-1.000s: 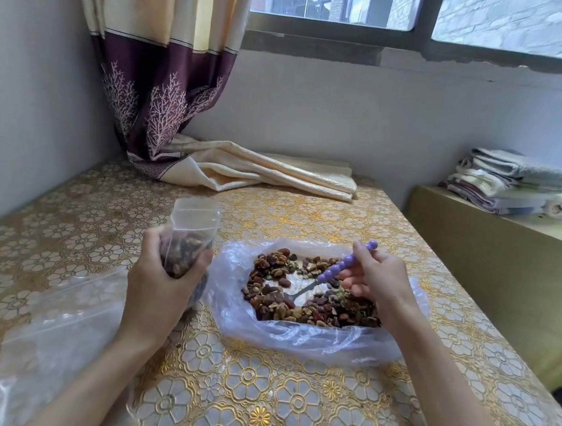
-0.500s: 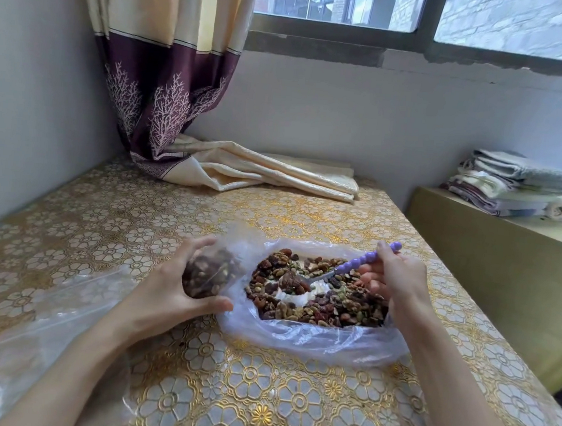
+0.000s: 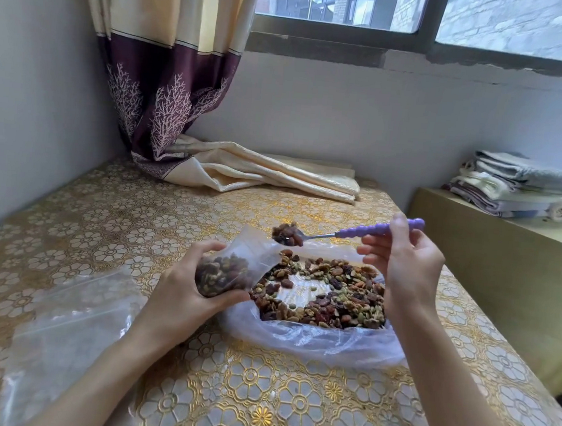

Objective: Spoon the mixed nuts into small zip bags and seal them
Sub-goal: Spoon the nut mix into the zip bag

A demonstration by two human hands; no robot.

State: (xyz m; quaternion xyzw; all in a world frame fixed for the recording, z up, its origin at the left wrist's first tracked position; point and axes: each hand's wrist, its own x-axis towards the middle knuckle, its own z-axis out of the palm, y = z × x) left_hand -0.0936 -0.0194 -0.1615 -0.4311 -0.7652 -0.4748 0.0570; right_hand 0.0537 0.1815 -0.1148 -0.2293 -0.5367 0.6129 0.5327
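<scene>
Plastic zip bag (image 3: 234, 270), part-filled and gripped by the left hand (image 3: 184, 292) near the desk's (image 3: 256, 397) middle, tilts its mouth up-right toward the loaded spoon (image 3: 339, 233) (handle running right, pinched by the right hand (image 3: 407, 268)) just beyond, over the mixed nuts (image 3: 326, 295).

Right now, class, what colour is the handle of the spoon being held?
Purple, a beaded spoon handle, seen in the head view.

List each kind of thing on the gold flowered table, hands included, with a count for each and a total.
Hands: 2, left hand and right hand
Small zip bags part-filled with nuts: 1
Purple-handled spoons: 1
Large clear bags of mixed nuts: 1
Flat empty plastic bags: 1
Curtains: 1
Total: 7
</scene>
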